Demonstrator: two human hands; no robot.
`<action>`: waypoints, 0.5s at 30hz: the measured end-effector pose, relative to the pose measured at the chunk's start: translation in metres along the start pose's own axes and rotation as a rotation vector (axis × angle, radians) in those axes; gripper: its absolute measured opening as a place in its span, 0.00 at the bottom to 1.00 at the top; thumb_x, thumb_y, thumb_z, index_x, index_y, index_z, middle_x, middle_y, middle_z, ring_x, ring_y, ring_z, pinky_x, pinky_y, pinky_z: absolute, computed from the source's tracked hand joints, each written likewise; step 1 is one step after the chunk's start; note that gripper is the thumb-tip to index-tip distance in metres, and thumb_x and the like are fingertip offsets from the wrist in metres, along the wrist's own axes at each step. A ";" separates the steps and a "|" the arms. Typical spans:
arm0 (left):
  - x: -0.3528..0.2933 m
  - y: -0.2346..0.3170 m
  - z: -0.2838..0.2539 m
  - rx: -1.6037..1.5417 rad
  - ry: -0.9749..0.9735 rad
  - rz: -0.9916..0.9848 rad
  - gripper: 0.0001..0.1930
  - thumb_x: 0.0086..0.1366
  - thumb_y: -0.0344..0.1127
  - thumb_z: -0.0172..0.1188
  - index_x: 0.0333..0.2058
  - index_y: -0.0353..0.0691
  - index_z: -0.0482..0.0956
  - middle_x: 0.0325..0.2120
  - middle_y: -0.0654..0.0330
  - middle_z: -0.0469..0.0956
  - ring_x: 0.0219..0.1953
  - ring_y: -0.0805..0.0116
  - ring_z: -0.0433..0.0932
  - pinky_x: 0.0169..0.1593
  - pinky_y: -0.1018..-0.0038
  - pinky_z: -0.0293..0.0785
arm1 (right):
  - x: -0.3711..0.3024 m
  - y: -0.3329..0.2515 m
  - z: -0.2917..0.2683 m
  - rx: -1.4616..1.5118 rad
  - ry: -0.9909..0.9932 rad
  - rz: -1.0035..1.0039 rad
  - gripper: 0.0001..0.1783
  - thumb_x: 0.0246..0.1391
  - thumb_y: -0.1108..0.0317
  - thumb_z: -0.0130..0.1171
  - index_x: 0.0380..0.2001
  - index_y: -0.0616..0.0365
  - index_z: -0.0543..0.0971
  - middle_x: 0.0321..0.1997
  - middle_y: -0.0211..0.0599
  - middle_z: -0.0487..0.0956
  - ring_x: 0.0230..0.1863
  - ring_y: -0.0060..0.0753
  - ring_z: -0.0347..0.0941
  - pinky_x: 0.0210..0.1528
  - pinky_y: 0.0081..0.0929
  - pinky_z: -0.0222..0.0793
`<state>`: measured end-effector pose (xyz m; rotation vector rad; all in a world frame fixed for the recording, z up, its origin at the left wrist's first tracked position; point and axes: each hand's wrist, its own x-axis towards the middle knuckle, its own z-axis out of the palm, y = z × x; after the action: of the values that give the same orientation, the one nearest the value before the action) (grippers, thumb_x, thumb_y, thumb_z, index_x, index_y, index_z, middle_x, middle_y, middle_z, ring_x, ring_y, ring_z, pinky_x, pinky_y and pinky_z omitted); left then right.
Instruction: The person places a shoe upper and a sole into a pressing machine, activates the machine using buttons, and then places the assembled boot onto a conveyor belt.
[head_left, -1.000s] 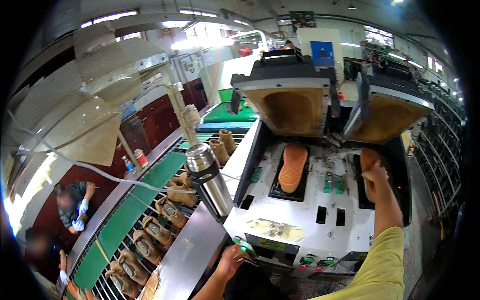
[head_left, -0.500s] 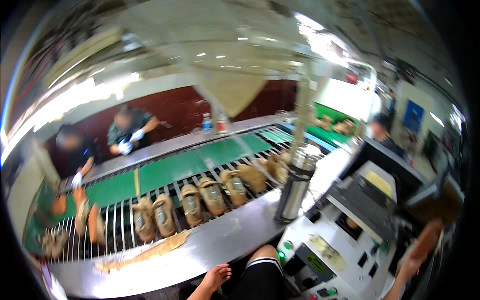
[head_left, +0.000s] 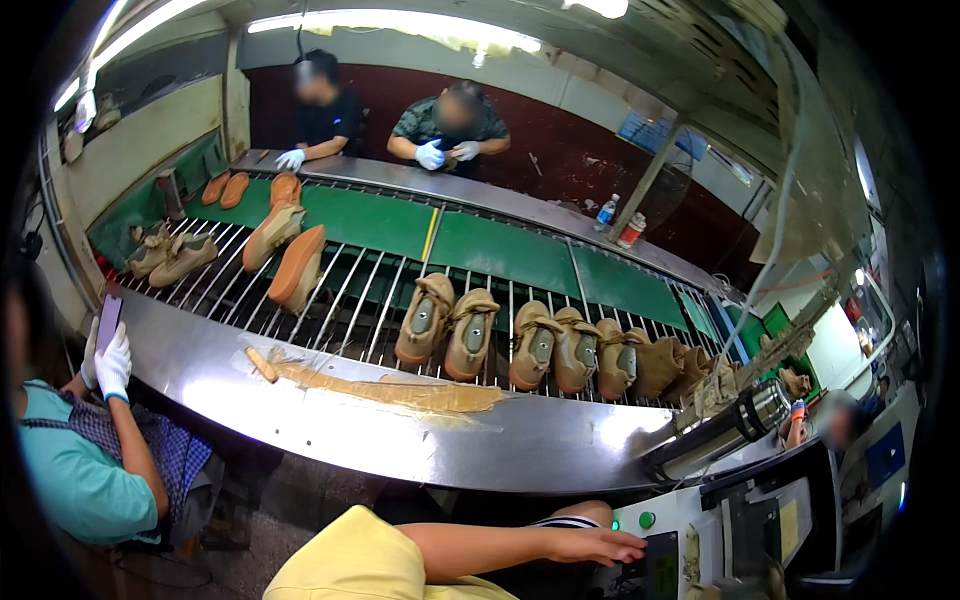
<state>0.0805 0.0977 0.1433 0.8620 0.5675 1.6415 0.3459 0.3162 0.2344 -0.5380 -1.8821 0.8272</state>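
Observation:
My left hand [head_left: 600, 547] reaches to the right across my lap, its bare forearm coming out of a yellow sleeve [head_left: 345, 560]. Its fingers are stretched out and hold nothing that I can see. They lie at the edge of a pale machine's control panel [head_left: 690, 540], beside a green button [head_left: 647, 520] and a dark display [head_left: 662, 566]. Whether the fingertips press on the panel I cannot tell. My right hand is out of view.
Tan shoes [head_left: 535, 345] stand in a row on a slatted conveyor [head_left: 375, 310], with orange soles [head_left: 300, 262] farther left. A steel flask [head_left: 720, 430] lies tilted at the metal ledge [head_left: 560, 440]. A seated person [head_left: 90, 460] holds a phone; two gloved workers sit across.
My view has swung left, bringing the seated person in. My left hand has gone from beside my knee to the machine's panel. My right hand, earlier holding an orange-brown piece, has left view.

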 end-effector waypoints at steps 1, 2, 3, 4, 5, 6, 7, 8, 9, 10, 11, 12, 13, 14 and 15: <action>0.003 0.011 0.009 -0.124 -0.059 0.045 0.37 0.65 0.46 0.55 0.67 0.41 0.48 0.64 0.58 0.59 0.63 0.68 0.61 0.62 0.74 0.57 | 0.007 0.014 0.007 0.175 -0.088 -0.045 0.21 0.53 0.61 0.59 0.48 0.60 0.74 0.46 0.44 0.78 0.49 0.41 0.74 0.52 0.35 0.68; 0.002 0.022 0.015 -0.249 -0.119 0.088 0.39 0.65 0.46 0.56 0.68 0.41 0.46 0.65 0.57 0.57 0.64 0.67 0.60 0.62 0.72 0.56 | 0.015 0.026 0.018 0.358 -0.192 -0.086 0.20 0.53 0.61 0.59 0.47 0.61 0.75 0.46 0.44 0.78 0.48 0.41 0.74 0.52 0.34 0.68; -0.004 0.036 0.018 -0.420 -0.282 0.143 0.44 0.60 0.42 0.60 0.68 0.42 0.44 0.66 0.55 0.54 0.64 0.63 0.60 0.64 0.67 0.56 | 0.024 0.035 0.026 0.464 -0.313 -0.100 0.19 0.54 0.62 0.59 0.46 0.61 0.76 0.46 0.43 0.78 0.48 0.40 0.74 0.52 0.33 0.69; -0.022 0.042 0.006 -0.347 -0.139 0.217 0.43 0.58 0.39 0.61 0.68 0.41 0.46 0.65 0.54 0.55 0.63 0.62 0.61 0.64 0.65 0.57 | 0.028 -0.023 0.056 0.320 -0.620 -0.012 0.23 0.56 0.62 0.58 0.53 0.62 0.72 0.51 0.44 0.75 0.53 0.40 0.72 0.57 0.32 0.65; -0.046 0.042 -0.012 -0.279 -0.005 0.278 0.44 0.55 0.36 0.62 0.67 0.40 0.48 0.64 0.53 0.57 0.62 0.60 0.62 0.64 0.63 0.59 | 0.032 -0.085 0.083 0.130 -0.926 0.025 0.28 0.58 0.62 0.58 0.59 0.62 0.68 0.57 0.46 0.73 0.57 0.39 0.69 0.61 0.31 0.61; -0.086 0.039 -0.032 -0.447 0.128 0.339 0.43 0.51 0.30 0.61 0.65 0.37 0.52 0.61 0.51 0.62 0.60 0.59 0.66 0.62 0.61 0.63 | 0.035 -0.093 0.091 0.064 -1.019 0.057 0.28 0.57 0.64 0.59 0.58 0.62 0.68 0.56 0.45 0.74 0.56 0.39 0.70 0.60 0.31 0.63; -0.125 0.037 -0.043 -0.438 0.363 0.396 0.41 0.50 0.30 0.61 0.64 0.34 0.54 0.59 0.50 0.66 0.58 0.58 0.70 0.62 0.61 0.64 | 0.038 -0.097 0.102 0.011 -1.102 0.080 0.27 0.56 0.66 0.60 0.58 0.62 0.69 0.55 0.45 0.75 0.55 0.38 0.71 0.58 0.30 0.64; -0.165 0.043 -0.049 -0.422 0.408 0.545 0.43 0.49 0.32 0.62 0.64 0.33 0.54 0.58 0.49 0.66 0.58 0.58 0.70 0.62 0.62 0.65 | 0.031 -0.113 0.112 0.042 -1.028 0.252 0.25 0.55 0.68 0.61 0.56 0.62 0.71 0.52 0.44 0.76 0.53 0.35 0.72 0.56 0.30 0.66; -0.206 0.053 -0.050 -0.310 0.514 0.687 0.41 0.51 0.33 0.64 0.63 0.34 0.56 0.57 0.51 0.68 0.56 0.59 0.71 0.60 0.63 0.67 | 0.028 -0.100 0.120 0.048 -0.986 0.302 0.22 0.54 0.68 0.61 0.53 0.63 0.73 0.48 0.44 0.78 0.49 0.33 0.75 0.52 0.28 0.69; -0.244 0.069 -0.049 -0.235 0.646 0.745 0.42 0.49 0.33 0.66 0.62 0.35 0.56 0.56 0.51 0.68 0.56 0.57 0.71 0.60 0.61 0.67 | 0.025 -0.079 0.130 -0.060 -1.000 0.210 0.21 0.54 0.68 0.62 0.50 0.64 0.75 0.46 0.43 0.79 0.47 0.33 0.75 0.51 0.28 0.70; -0.276 0.078 -0.043 -0.252 0.841 0.751 0.42 0.48 0.32 0.66 0.62 0.36 0.57 0.55 0.51 0.69 0.56 0.56 0.71 0.60 0.60 0.68 | 0.021 -0.063 0.139 -0.175 -1.017 0.129 0.20 0.54 0.68 0.62 0.48 0.65 0.76 0.44 0.43 0.80 0.45 0.32 0.76 0.49 0.27 0.71; -0.313 0.082 -0.055 -0.122 0.993 0.759 0.41 0.49 0.32 0.66 0.62 0.38 0.58 0.54 0.52 0.70 0.55 0.56 0.72 0.59 0.59 0.69 | 0.013 -0.066 0.152 -0.213 -0.991 0.130 0.18 0.53 0.68 0.63 0.45 0.65 0.77 0.40 0.42 0.81 0.42 0.31 0.77 0.46 0.27 0.72; -0.342 0.092 -0.061 -0.046 1.090 0.774 0.40 0.49 0.31 0.66 0.62 0.37 0.59 0.53 0.52 0.71 0.54 0.56 0.73 0.58 0.59 0.70 | 0.006 -0.054 0.162 -0.109 -0.994 0.146 0.17 0.52 0.69 0.63 0.43 0.66 0.78 0.38 0.40 0.81 0.39 0.30 0.77 0.44 0.27 0.72; -0.365 0.105 -0.066 -0.007 1.130 0.812 0.39 0.49 0.32 0.66 0.61 0.38 0.60 0.53 0.53 0.71 0.53 0.56 0.73 0.57 0.59 0.71 | -0.002 -0.047 0.171 -0.114 -1.011 0.132 0.16 0.52 0.69 0.63 0.43 0.66 0.78 0.38 0.40 0.81 0.38 0.29 0.77 0.44 0.27 0.72; -0.393 0.114 -0.078 0.024 1.178 0.833 0.38 0.50 0.31 0.65 0.61 0.39 0.61 0.52 0.54 0.72 0.53 0.57 0.74 0.56 0.59 0.72 | -0.008 -0.043 0.181 -0.112 -1.026 0.115 0.16 0.51 0.69 0.63 0.42 0.66 0.78 0.37 0.40 0.81 0.38 0.29 0.77 0.43 0.27 0.72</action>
<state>-0.0149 -0.3043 0.0876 -0.0098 1.0961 2.8918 0.1853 0.2252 0.2082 -0.2929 -2.8562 1.2127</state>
